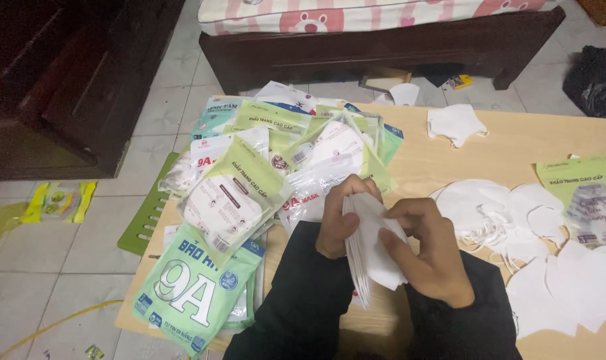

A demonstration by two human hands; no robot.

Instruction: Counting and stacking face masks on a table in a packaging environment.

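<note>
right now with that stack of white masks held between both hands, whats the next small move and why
Probably square the stack of white masks up. The left hand grips its far side while the right hand presses flat on its face, and the edges fan out unevenly at the bottom. A light tap on the wooden table would likely align them. Green mask packets lie piled to the left.
</note>
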